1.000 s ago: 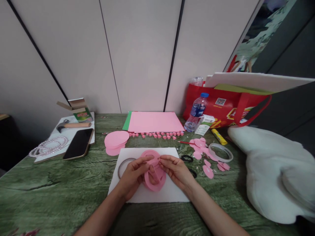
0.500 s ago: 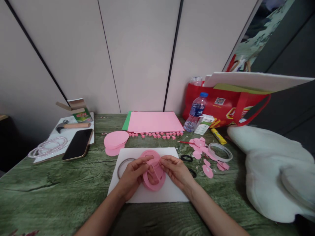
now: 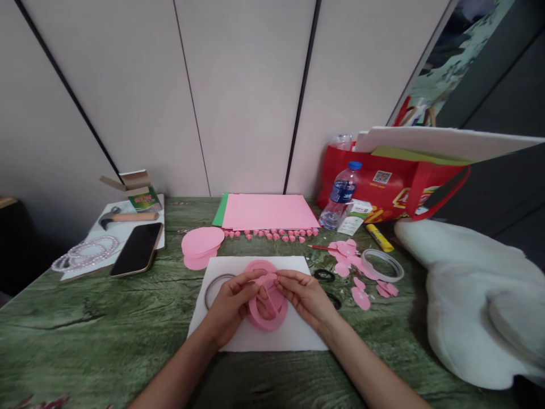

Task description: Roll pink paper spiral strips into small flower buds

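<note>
My left hand [image 3: 227, 307] is closed, thumb and index finger pinching a ring-shaped pink paper cutout [image 3: 268, 325]; its other fingers show through the opening. From the other side, the closed fingertips of my right hand [image 3: 306, 292] grip the upper right of the same cutout. A narrow pink strip crosses the ring's opening. Behind my fingers another curved pink paper edge [image 3: 260, 264] shows, though I cannot tell if it is a separate piece. Beneath both hands lies a white board [image 3: 251, 343]. A thin round hoop [image 3: 208, 291] rests on it, partly behind my left hand.
Black scissors handles [image 3: 324, 275] poke out beside my right hand. Pink scraps [image 3: 361, 297], a tape roll [image 3: 400, 270] and a glue stick [image 3: 380, 237] lie right. Pink ovals [image 3: 202, 241], a phone [image 3: 137, 250] and a hammer [image 3: 134, 217] lie left. Pink sheets [image 3: 270, 210] are behind.
My fingertips have shifted slightly on the pink cutout, whose upper part now sits a little differently between them. Both hands keep their hold. The camera view has moved a touch.
</note>
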